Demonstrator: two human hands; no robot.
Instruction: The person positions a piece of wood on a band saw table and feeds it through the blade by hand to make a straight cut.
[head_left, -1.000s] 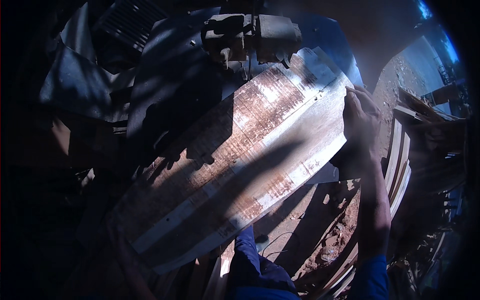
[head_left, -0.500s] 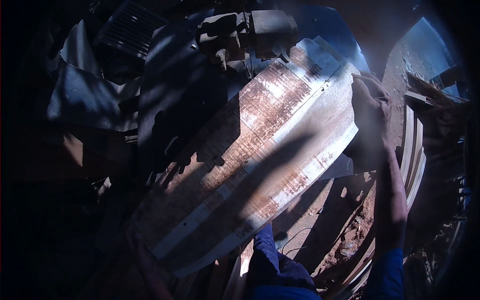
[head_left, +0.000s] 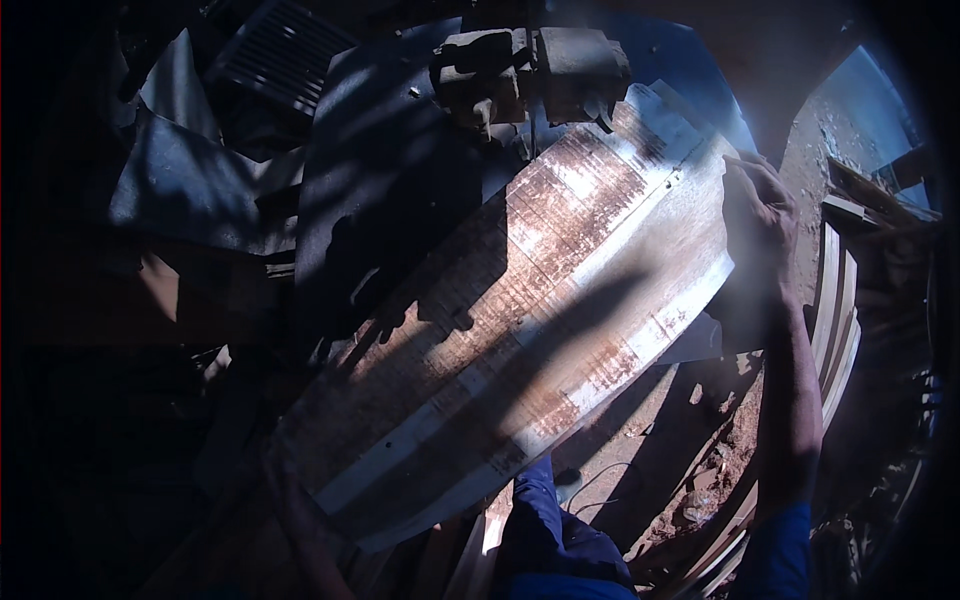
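A large wooden board [head_left: 560,290], its surface worn brown with white bands, lies slantwise across a dark metal machine table [head_left: 390,130]. At the board's right end, my right hand [head_left: 765,195] grips the edge with bent fingers. My left hand [head_left: 285,475] is in deep shadow at the board's near left corner and appears to hold it; its fingers are hard to see. Beside the board's far edge hangs a blocky guide [head_left: 530,80] with a thin upright blade, like a band saw's. The point where blade and board meet is not clearly visible.
Long curved wood strips [head_left: 835,320] are stacked at the right. Reddish sawdust and scraps [head_left: 710,480] cover the ground below. A bent metal sheet [head_left: 185,190] and a slatted grille [head_left: 275,55] are at the far left. Haze hangs near my right hand.
The whole view has shifted slightly, so everything sits a bit farther right and lower. Both hands keep their places on the board, and any movement of the board past the guide is very small.
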